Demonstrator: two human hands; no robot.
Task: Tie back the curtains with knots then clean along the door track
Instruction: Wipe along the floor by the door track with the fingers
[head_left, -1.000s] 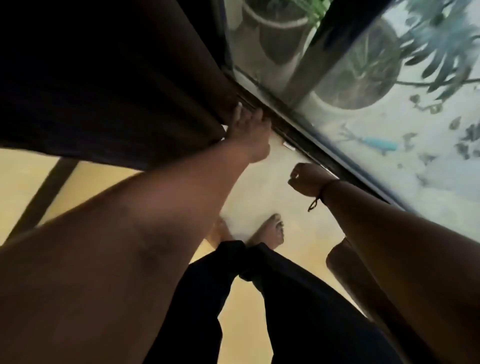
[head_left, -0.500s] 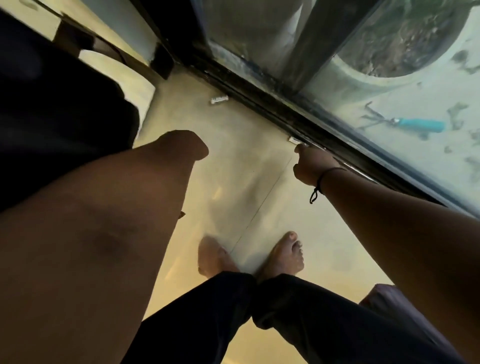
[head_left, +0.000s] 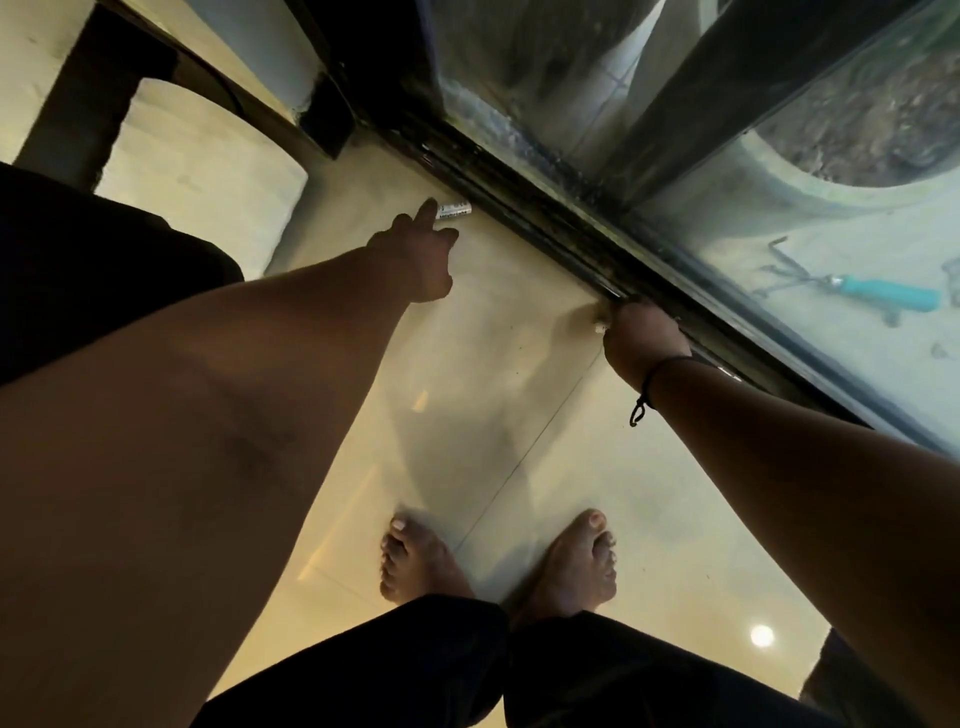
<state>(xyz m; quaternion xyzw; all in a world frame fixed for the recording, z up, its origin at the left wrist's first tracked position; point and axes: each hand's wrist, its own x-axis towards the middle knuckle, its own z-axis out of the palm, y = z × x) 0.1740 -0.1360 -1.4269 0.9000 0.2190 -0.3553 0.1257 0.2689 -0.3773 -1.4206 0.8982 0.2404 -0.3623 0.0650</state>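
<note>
The left hand (head_left: 423, 254) reached open toward a small white tube (head_left: 453, 209). The right hand (head_left: 641, 332) pinched something pale at the door track (head_left: 561, 228). Its grip could slip there.

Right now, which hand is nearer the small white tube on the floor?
Left. The left hand reaches it, index finger at the small white tube. The right hand is apart, at the door track.

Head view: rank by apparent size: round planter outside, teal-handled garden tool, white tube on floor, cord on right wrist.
1. Round planter
2. Teal-handled garden tool
3. Cord on the right wrist: nearer the camera, so unsure against 4
4. White tube at the left hand
</note>
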